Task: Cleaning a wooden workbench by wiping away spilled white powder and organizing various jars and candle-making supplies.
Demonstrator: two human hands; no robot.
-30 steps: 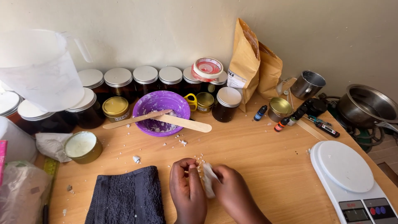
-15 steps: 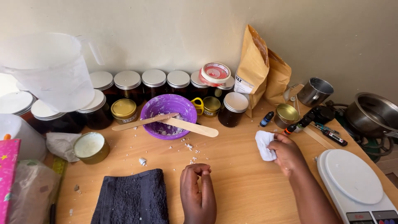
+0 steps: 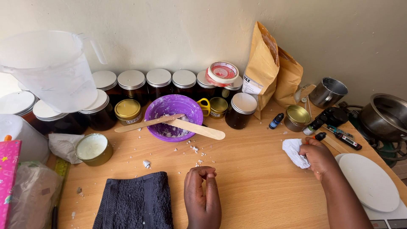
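My left hand [image 3: 203, 197] rests on the wooden table [image 3: 250, 178] near the front edge, fingers curled shut with nothing visible in them. My right hand [image 3: 319, 157] is out to the right, gripping a crumpled white tissue [image 3: 294, 152] against the tabletop. A purple bowl [image 3: 174, 117] with white crumbs sits behind my left hand, and two wooden sticks [image 3: 193, 127] lie across its rim. White crumbs [image 3: 196, 149] are scattered between the bowl and my left hand.
A dark towel [image 3: 135, 201] lies front left beside a filled gold tin [image 3: 93, 148]. Several dark lidded jars [image 3: 159, 83] line the wall. Brown paper bags [image 3: 271, 70], a small open tin [image 3: 296, 117], metal pots [image 3: 388, 114] and a white scale [image 3: 368, 181] stand at right. A clear jug [image 3: 46, 68] is at left.
My right hand has carried the tissue from beside my left hand out to the right. My left hand stayed put and curled shut.
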